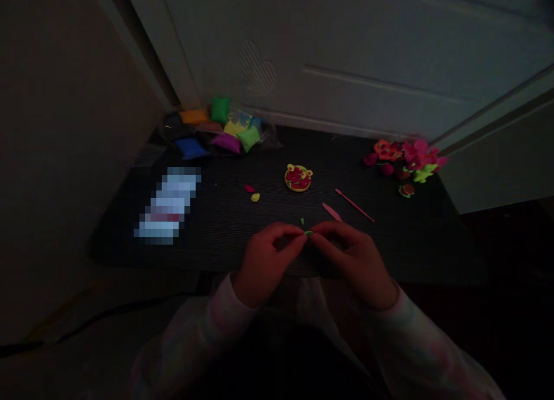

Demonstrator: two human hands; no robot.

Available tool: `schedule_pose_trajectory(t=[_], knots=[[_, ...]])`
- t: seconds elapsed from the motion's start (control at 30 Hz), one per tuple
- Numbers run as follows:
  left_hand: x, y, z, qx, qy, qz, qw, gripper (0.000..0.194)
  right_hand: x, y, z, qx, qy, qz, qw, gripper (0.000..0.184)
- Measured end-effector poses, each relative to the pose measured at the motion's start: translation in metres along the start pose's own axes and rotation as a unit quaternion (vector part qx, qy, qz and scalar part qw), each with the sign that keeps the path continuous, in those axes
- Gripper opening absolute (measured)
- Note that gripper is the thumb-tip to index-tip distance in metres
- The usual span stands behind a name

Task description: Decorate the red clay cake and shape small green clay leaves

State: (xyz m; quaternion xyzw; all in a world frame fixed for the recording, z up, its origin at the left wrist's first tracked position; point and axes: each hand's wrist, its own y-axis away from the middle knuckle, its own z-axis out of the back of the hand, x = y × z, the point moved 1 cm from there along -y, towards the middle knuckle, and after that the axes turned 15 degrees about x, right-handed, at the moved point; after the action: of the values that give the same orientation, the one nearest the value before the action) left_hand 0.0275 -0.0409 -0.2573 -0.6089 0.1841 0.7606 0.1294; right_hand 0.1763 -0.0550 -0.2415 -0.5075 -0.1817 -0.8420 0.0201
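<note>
Centrally, left hand [264, 258] and right hand [359, 261], fingers [291, 231] pinching a green piece [308, 233] near the front edge of the bench [225, 230], yellow-rimmed dish [298, 190] of red bits [294, 177] beyond, bag [271, 135] of coloured packets [190, 148] back left

Green piece [308, 233], pink stick [354, 205], striped heart [261, 77]

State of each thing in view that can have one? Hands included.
Green piece: pinched between both hands, mostly hidden
Left hand: fingertips closed
Right hand: fingertips closed
Pink stick: lying loose
Pink blade-shaped tool: lying down, untouched as far as visible
Yellow-rimmed round piece: topped with red
Bright rectangle: pixelated, content unreadable
</note>
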Motion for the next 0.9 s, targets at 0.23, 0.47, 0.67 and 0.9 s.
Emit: schedule_pose_trajectory(t=[0.23,0.47,0.67,0.9], knots=[[-0.001,0.002,-0.001,-0.009,-0.037,-0.033,0.999,0.007,0.004,-0.001,-0.008,-0.035,0.028,0.012,0.999,0.015],[0.0,0.002,0.0,-0.012,-0.042,-0.029,0.999,0.009,-0.004,0.0,-0.024,-0.068,-0.105,-0.01,0.992,0.014],[0.009,-0.014,0.02,-0.023,-0.117,0.0,0.993,0.014,-0.014,-0.003,-0.019,-0.108,-0.071,-0.008,0.992,0.021],[0.022,-0.043,0.041,0.03,-0.327,0.062,0.943,0.019,-0.033,-0.015,-0.003,-0.093,0.1,0.018,0.99,0.021]])
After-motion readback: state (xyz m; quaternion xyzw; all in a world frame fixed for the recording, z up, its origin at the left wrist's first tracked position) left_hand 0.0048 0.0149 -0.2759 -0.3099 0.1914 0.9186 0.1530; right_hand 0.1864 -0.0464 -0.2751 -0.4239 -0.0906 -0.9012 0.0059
